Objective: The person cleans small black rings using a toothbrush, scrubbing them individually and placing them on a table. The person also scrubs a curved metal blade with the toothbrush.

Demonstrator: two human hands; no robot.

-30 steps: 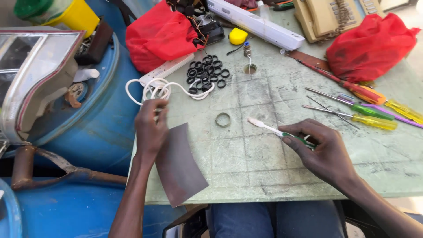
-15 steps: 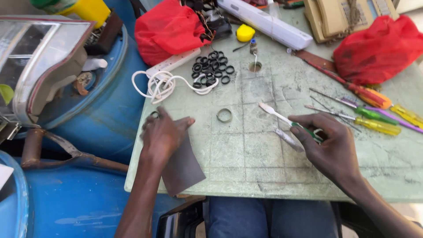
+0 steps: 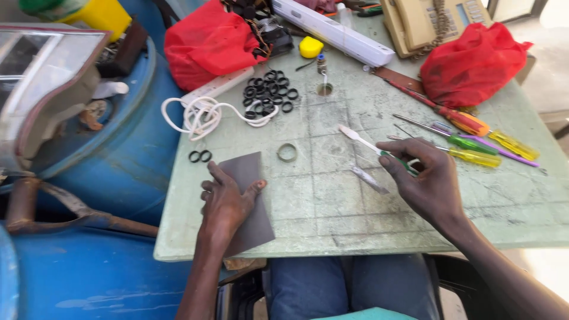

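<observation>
Sandpaper [image 3: 252, 204] lies at the desk's [image 3: 332, 231] near edge, overhanging it, pinned flat under the open left hand [image 3: 228, 204]. Right hand [image 3: 430, 184] grips a toothbrush [image 3: 370, 144], tweezers [image 3: 368, 179] beneath. Farther off lie a metal ring [image 3: 287, 152] and black rings [image 3: 269, 92]. Lifting the palm could let the sheet slip off.

1 head-worn camera looks steeply down, close over the table [image 3: 332, 201].
</observation>
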